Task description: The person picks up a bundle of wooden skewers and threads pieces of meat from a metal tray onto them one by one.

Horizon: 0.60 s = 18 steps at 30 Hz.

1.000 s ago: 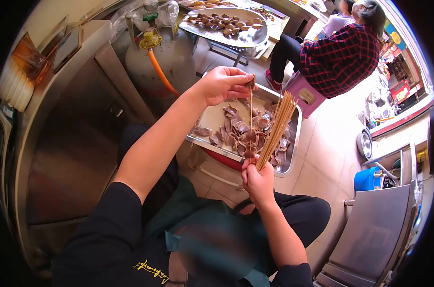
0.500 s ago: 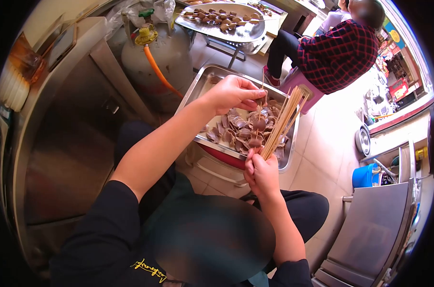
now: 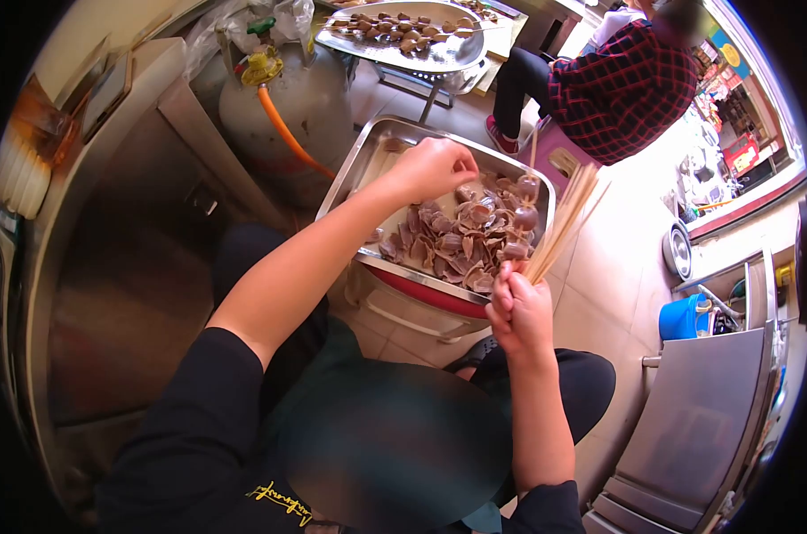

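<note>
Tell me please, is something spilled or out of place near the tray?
No spill visible; the meat pieces lie inside the tray. Clear plastic bunched by the gas cylinder looks slightly odd, being so near its valve.

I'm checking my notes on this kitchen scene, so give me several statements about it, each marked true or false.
1. The right hand holds a bundle of thin sticks. True.
2. The left hand rests on the gas cylinder. False: the left hand is over the metal tray.
3. Loaded skewers lie on the oval platter. True.
4. The bucket on the right is yellow. False: the bucket is blue.
</note>
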Motion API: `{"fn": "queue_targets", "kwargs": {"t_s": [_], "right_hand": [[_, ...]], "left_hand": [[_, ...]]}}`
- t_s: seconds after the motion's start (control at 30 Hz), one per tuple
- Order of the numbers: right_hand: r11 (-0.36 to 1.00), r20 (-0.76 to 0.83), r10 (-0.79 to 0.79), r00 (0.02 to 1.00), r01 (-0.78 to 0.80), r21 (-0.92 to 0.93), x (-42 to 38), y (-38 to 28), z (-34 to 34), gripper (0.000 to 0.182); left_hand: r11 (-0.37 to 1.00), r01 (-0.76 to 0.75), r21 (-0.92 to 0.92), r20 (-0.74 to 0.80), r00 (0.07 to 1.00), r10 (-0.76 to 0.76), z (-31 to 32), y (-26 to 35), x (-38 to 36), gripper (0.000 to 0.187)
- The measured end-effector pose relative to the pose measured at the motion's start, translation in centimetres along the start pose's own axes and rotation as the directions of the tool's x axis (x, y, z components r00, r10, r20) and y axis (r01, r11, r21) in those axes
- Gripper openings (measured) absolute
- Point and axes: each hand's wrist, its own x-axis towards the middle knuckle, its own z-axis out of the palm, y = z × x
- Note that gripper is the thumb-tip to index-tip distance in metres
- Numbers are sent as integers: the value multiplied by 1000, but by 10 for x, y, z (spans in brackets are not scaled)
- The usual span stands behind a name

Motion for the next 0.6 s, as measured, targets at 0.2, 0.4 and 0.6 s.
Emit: {"fn": "queue_targets", "kwargs": {"t_s": [0.2,0.4,0.6], "right_hand": [[995,-40,-85,996,87,50,2,-20,-11,11],[991,-49,-128,991,130,42,7,-30,-11,10],[986,-9,-167,986,167,30,6,-38,-12,12]], "left_hand": [[905,-255,341,145,965,217,17,-9,15,20],[882,-240,405,210,964,166,35,1,50,24],[797,-147,586,235,972,6,35,9,47,18]]}}
